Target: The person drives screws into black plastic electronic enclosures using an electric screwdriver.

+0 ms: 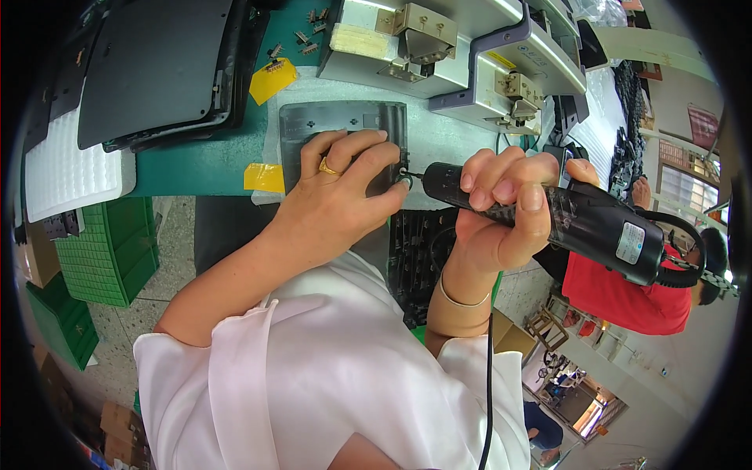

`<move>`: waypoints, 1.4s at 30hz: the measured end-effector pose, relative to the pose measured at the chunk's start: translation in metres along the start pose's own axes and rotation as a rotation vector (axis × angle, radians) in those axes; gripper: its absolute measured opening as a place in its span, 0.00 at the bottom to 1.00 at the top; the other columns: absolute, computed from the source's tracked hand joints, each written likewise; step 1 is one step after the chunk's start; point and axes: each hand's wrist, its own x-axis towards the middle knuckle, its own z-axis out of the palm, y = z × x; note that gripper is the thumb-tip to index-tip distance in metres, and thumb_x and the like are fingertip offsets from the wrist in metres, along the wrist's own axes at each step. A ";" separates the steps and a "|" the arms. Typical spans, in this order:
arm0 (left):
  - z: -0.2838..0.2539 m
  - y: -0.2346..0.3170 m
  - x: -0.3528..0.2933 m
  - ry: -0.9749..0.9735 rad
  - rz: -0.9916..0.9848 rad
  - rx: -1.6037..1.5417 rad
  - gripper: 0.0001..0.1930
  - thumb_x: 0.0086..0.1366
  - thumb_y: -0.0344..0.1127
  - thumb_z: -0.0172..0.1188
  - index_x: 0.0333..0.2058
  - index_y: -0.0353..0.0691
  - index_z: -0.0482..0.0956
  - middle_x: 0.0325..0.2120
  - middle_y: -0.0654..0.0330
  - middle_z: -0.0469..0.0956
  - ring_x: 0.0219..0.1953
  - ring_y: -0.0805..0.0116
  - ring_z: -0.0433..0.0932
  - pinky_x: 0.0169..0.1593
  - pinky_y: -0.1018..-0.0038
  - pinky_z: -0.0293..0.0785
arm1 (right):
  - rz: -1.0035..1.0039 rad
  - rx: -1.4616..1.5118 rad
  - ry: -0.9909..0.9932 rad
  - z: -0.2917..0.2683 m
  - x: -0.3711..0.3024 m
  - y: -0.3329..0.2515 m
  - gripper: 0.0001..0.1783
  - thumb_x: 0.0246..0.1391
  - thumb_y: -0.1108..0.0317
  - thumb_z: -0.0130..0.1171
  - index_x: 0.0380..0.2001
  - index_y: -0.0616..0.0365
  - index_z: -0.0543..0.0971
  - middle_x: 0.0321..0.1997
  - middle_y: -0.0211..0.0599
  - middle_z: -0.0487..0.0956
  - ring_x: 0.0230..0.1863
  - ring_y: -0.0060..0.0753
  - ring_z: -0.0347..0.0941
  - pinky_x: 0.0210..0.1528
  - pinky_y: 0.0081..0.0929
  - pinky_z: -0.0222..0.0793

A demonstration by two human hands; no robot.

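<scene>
My right hand (501, 207) grips a black electric screwdriver (583, 219), its bit pointing left at the right edge of a dark grey plastic panel (329, 125) on the bench. My left hand (341, 192), with a gold ring, lies on that panel and pinches a small part at the bit's tip. The lower part of the panel is hidden under my left hand.
A stack of black panels (157, 66) and white foam (66, 172) lie at the left. Yellow tags (272, 78) and several small screws (301, 35) sit on the green mat. Grey press fixtures (470, 55) stand behind. Green crates (110, 251) are below the bench. A person in red (627, 301) stands right.
</scene>
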 end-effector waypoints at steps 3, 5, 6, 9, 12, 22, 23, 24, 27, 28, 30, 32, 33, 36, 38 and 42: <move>0.000 0.000 0.000 0.003 -0.003 -0.009 0.14 0.45 0.33 0.69 0.34 0.51 0.82 0.44 0.63 0.71 0.55 0.60 0.67 0.58 0.60 0.57 | -0.004 0.019 0.007 0.000 0.000 0.000 0.26 0.56 0.73 0.57 0.55 0.52 0.59 0.20 0.37 0.71 0.15 0.30 0.65 0.20 0.33 0.69; 0.000 -0.001 -0.001 -0.002 -0.003 -0.011 0.14 0.45 0.33 0.68 0.34 0.51 0.82 0.44 0.63 0.71 0.55 0.60 0.67 0.58 0.60 0.57 | -0.012 0.005 -0.003 0.000 0.000 -0.001 0.26 0.56 0.73 0.57 0.55 0.52 0.59 0.20 0.37 0.71 0.15 0.30 0.65 0.20 0.33 0.69; 0.000 0.000 -0.001 -0.002 -0.003 -0.011 0.14 0.45 0.33 0.68 0.34 0.51 0.82 0.44 0.63 0.71 0.55 0.60 0.67 0.58 0.60 0.57 | -0.011 0.004 -0.003 0.000 -0.001 -0.001 0.26 0.56 0.73 0.57 0.55 0.52 0.59 0.20 0.37 0.71 0.15 0.30 0.65 0.20 0.33 0.69; 0.000 0.000 -0.001 -0.003 -0.011 -0.025 0.14 0.45 0.33 0.68 0.34 0.51 0.82 0.44 0.63 0.71 0.55 0.60 0.67 0.58 0.60 0.57 | -0.018 0.008 -0.001 0.000 -0.001 -0.001 0.26 0.56 0.73 0.57 0.55 0.52 0.59 0.20 0.37 0.71 0.15 0.30 0.65 0.20 0.33 0.69; 0.000 -0.001 -0.001 -0.006 -0.006 -0.014 0.14 0.45 0.33 0.68 0.34 0.51 0.82 0.44 0.63 0.71 0.55 0.59 0.67 0.58 0.59 0.57 | -0.005 0.005 0.011 -0.001 -0.001 -0.001 0.26 0.56 0.73 0.57 0.55 0.52 0.59 0.21 0.37 0.71 0.15 0.31 0.65 0.20 0.33 0.68; -0.001 -0.001 -0.001 -0.020 0.000 -0.024 0.12 0.47 0.32 0.65 0.34 0.49 0.80 0.46 0.61 0.70 0.56 0.59 0.65 0.59 0.58 0.55 | 0.027 0.013 -0.167 0.003 0.005 -0.004 0.29 0.52 0.74 0.63 0.52 0.53 0.59 0.19 0.35 0.71 0.15 0.30 0.65 0.21 0.33 0.69; -0.002 0.000 -0.001 -0.043 -0.003 -0.035 0.11 0.49 0.32 0.61 0.34 0.48 0.78 0.47 0.60 0.69 0.57 0.59 0.63 0.60 0.58 0.54 | 0.034 0.015 -0.274 0.004 0.006 -0.005 0.30 0.51 0.75 0.65 0.51 0.54 0.59 0.18 0.34 0.71 0.15 0.29 0.65 0.22 0.32 0.69; -0.003 0.000 -0.001 -0.043 -0.005 -0.035 0.11 0.49 0.32 0.61 0.34 0.48 0.78 0.47 0.60 0.69 0.57 0.59 0.63 0.60 0.58 0.54 | 0.040 0.022 -0.471 -0.003 0.010 -0.004 0.29 0.55 0.73 0.60 0.56 0.49 0.58 0.23 0.35 0.71 0.18 0.30 0.66 0.23 0.31 0.67; -0.004 0.000 -0.002 -0.053 -0.009 -0.038 0.11 0.49 0.32 0.61 0.35 0.48 0.78 0.47 0.60 0.69 0.58 0.59 0.63 0.60 0.58 0.54 | 0.085 0.048 -0.570 -0.007 0.016 -0.003 0.26 0.55 0.72 0.60 0.53 0.49 0.60 0.22 0.35 0.70 0.17 0.30 0.65 0.22 0.31 0.67; -0.004 0.000 -0.002 -0.053 -0.006 -0.033 0.11 0.49 0.32 0.61 0.35 0.48 0.78 0.48 0.60 0.69 0.58 0.59 0.63 0.60 0.58 0.54 | 0.086 0.049 -0.571 -0.006 0.016 -0.002 0.26 0.55 0.72 0.60 0.53 0.49 0.60 0.22 0.35 0.70 0.17 0.30 0.65 0.22 0.31 0.67; -0.004 0.000 -0.002 -0.053 -0.005 -0.027 0.11 0.50 0.32 0.60 0.35 0.48 0.78 0.48 0.60 0.69 0.58 0.59 0.63 0.60 0.58 0.54 | 0.086 0.015 -0.450 -0.003 0.015 0.001 0.23 0.56 0.73 0.60 0.49 0.50 0.60 0.21 0.34 0.70 0.16 0.29 0.64 0.20 0.30 0.66; -0.004 0.001 -0.002 -0.052 -0.008 -0.017 0.11 0.49 0.32 0.60 0.35 0.47 0.78 0.48 0.60 0.70 0.58 0.59 0.63 0.60 0.58 0.53 | 0.072 -0.032 -0.378 0.002 0.010 0.004 0.22 0.56 0.73 0.60 0.48 0.50 0.60 0.21 0.34 0.70 0.15 0.29 0.63 0.20 0.30 0.66; -0.004 0.000 -0.002 -0.051 -0.008 -0.016 0.11 0.49 0.32 0.60 0.35 0.47 0.78 0.48 0.60 0.70 0.58 0.59 0.63 0.60 0.58 0.53 | 0.054 -0.081 -0.305 0.005 0.008 0.005 0.21 0.55 0.73 0.60 0.46 0.51 0.60 0.21 0.34 0.69 0.14 0.29 0.63 0.19 0.30 0.66; -0.002 0.000 -0.001 -0.025 0.005 -0.021 0.12 0.49 0.32 0.60 0.35 0.47 0.78 0.48 0.60 0.70 0.58 0.59 0.63 0.61 0.57 0.53 | 0.008 -0.061 -0.165 0.012 0.008 0.008 0.25 0.50 0.79 0.63 0.44 0.58 0.59 0.19 0.34 0.70 0.14 0.25 0.65 0.19 0.28 0.71; -0.002 -0.001 -0.001 -0.041 0.008 -0.016 0.11 0.49 0.32 0.59 0.35 0.47 0.78 0.48 0.61 0.70 0.58 0.59 0.63 0.61 0.58 0.53 | 0.001 -0.037 -0.152 0.010 0.008 0.009 0.26 0.50 0.79 0.63 0.45 0.57 0.59 0.18 0.35 0.70 0.14 0.25 0.65 0.19 0.29 0.71; -0.003 0.000 0.001 -0.022 0.031 -0.015 0.11 0.50 0.32 0.59 0.35 0.47 0.78 0.48 0.62 0.71 0.59 0.61 0.64 0.61 0.57 0.53 | -0.050 -0.016 -0.213 -0.002 0.010 0.002 0.28 0.52 0.77 0.62 0.52 0.55 0.59 0.20 0.33 0.70 0.15 0.26 0.66 0.21 0.31 0.71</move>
